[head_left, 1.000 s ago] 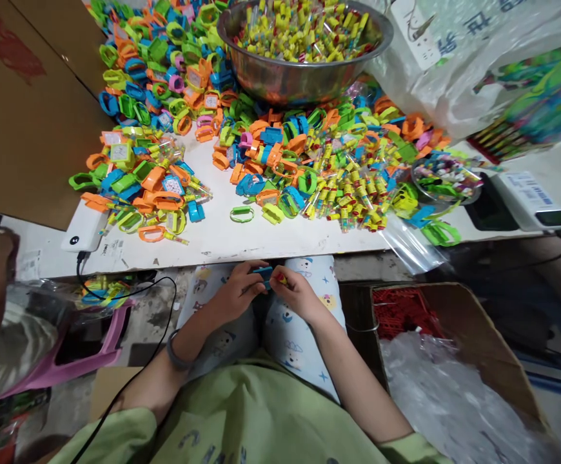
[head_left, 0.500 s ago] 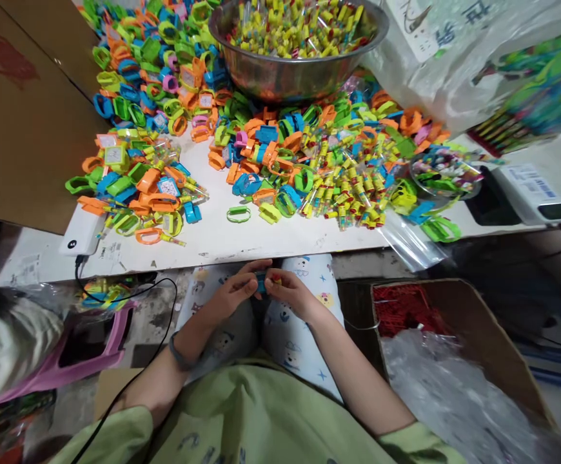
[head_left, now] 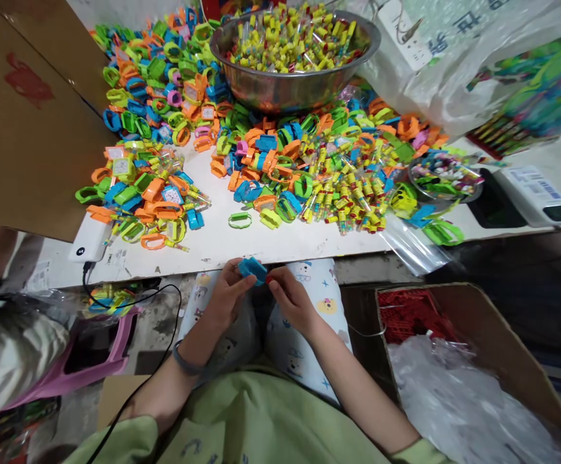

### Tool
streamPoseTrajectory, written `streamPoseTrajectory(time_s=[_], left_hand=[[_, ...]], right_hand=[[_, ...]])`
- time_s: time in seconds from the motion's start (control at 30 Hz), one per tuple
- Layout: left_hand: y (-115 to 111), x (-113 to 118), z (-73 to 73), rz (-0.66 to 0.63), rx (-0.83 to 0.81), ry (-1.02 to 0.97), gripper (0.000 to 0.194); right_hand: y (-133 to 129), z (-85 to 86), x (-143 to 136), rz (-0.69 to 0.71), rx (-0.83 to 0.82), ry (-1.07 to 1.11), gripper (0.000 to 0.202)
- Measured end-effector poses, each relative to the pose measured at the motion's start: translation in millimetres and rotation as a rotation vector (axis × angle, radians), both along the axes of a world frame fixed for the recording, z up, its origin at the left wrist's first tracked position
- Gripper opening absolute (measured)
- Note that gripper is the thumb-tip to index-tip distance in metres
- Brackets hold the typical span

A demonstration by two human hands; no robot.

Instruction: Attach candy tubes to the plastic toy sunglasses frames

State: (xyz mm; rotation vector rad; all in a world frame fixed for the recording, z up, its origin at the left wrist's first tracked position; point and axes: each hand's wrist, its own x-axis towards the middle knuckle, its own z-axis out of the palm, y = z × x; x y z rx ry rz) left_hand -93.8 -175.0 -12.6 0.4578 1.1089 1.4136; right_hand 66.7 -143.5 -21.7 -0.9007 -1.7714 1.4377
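Observation:
Just below the table's front edge, over my lap, my left hand [head_left: 226,293] is closed on a blue plastic toy watch [head_left: 253,269]. My right hand [head_left: 294,298] is pinched close beside it, fingertips almost at the watch's right end. A small red tip [head_left: 269,279] shows at those fingertips; the rest of that piece is hidden by the fingers. On the table ahead lie a lone green toy watch [head_left: 240,220], a heap of yellow candy tubes with red caps [head_left: 355,196], and a mixed pile of toy watches and tubes [head_left: 152,200].
A steel bowl [head_left: 280,90] full of yellow tubes stands at the back. A small dish [head_left: 447,193] of little pieces, a black phone [head_left: 496,200] and a clear plastic bag [head_left: 416,248] lie right. A carton [head_left: 33,129] blocks the left; a cable [head_left: 177,322] hangs down.
My left hand has lifted and turned the blue toy watch, so more of it shows. My right hand has shifted slightly right; the yellow and red piece in it is now mostly covered.

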Motion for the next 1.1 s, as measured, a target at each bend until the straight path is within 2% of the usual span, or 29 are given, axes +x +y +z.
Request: streamPoseTrajectory(time_s=[0.1, 0.17, 0.23, 0.3, 0.4, 0.47, 0.6, 0.77, 0.97, 1.1], left_hand=[[-0.9, 0.7, 1.5, -0.065, -0.028, -0.094, 0.042], [-1.9, 0.5, 1.6, -0.072, -0.023, -0.121, 0.046], [-3.1, -0.8, 0.0, -0.032, 0.012, -0.055, 0.050], [-4.6, -2.7, -3.0, -0.024, 0.068, 0.122, 0.049], [-6.9, -3.8, -7.5, -0.092, 0.159, 0.399, 0.043], [-8.1, -2.7, -9.2, -0.151, 0.227, 0.509, 0.041], [-8.6, 0.6, -10.8, -0.229, 0.316, 0.633, 0.044], [-7.0, 0.8, -13.3, -0.182, 0.313, 0.763, 0.038], [-5.9, 1.7, -10.3, -0.145, 0.275, 0.749, 0.036], [-7.0, 0.9, -8.4, -0.128, 0.226, 0.724, 0.034]], right_hand=[[-4.8, 3.4, -2.6, 0.190, 0.113, -0.114, 0.014], [-6.2, 4.5, -2.8, 0.228, 0.137, -0.103, 0.014], [-4.8, 4.3, -1.3, 0.153, 0.086, -0.062, 0.017], [-1.3, 3.3, 1.0, 0.022, 0.030, -0.018, 0.022], [4.3, 1.2, 2.9, -0.154, 0.024, 0.022, 0.024], [6.6, -0.2, 2.7, -0.221, 0.050, 0.033, 0.021], [7.3, -2.4, 1.5, -0.234, 0.090, 0.051, 0.015], [5.5, -3.9, 2.3, -0.233, 0.087, 0.045, 0.011], [5.9, -4.0, 3.3, -0.208, 0.114, 0.010, 0.010], [4.0, -1.5, 2.7, -0.201, 0.206, -0.165, 0.005]])
